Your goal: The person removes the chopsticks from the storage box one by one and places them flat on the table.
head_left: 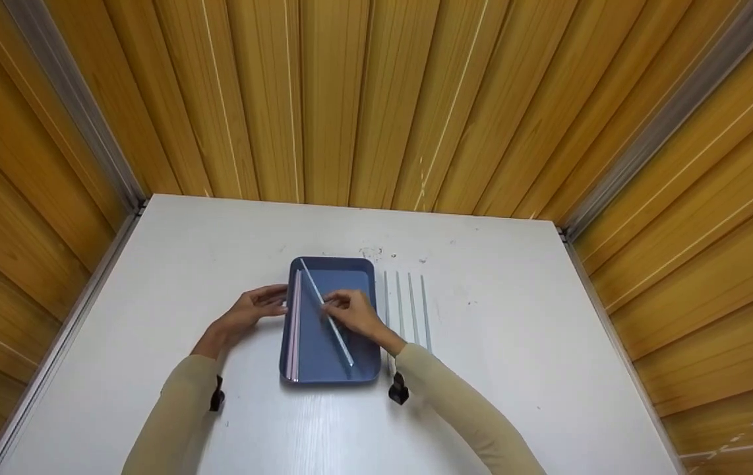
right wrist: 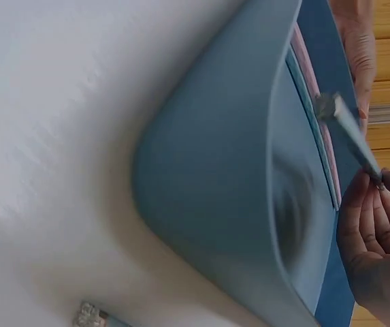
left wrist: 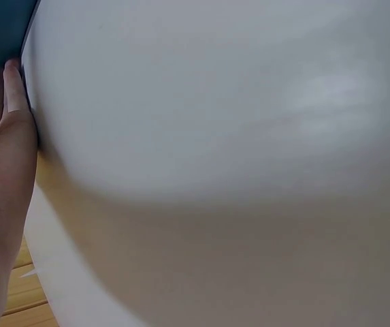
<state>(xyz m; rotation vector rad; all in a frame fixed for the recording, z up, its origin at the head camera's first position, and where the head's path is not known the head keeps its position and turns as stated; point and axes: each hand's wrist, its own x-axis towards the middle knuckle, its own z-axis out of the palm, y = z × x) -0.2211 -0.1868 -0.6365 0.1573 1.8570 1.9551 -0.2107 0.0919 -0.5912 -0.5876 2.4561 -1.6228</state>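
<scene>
The right hand (head_left: 353, 313) is pinching a thin, pale blue stick (head_left: 310, 280) near its middle. The thumb and fingertips press on the stick from both sides. The hand and the stick are above a blue tray (head_left: 317, 363). The stick lies on a slant, with its far end by the far left corner of the tray and its near end closer to the right side. I cannot tell if the far end touches the tray. In the right wrist view, the near end is up off the tray floor.

The left hand (head_left: 244, 313) is at the left side of the tray. Its fingers are mostly straight and touch the outside of the tray wall. It is not curled around anything.

Inside the tray, a pink stick and a pale blue stick (right wrist: 310, 102) lie side by side, right along the left wall. They point the long way, just like the tray.

Just outside the tray, on the right, four pale sticks (head_left: 413, 303) lie in a row with gaps between them. The right arm hides part of them.

All of this is on a white desk (head_left: 515, 297). A few little dark marks (head_left: 371, 253) are on it, past the tray. Both arms have tan sleeves (head_left: 462, 396). Around the desk are yellow-brown wood-look walls (head_left: 324, 99) with gray metal posts (head_left: 80, 99) at the corners.
</scene>
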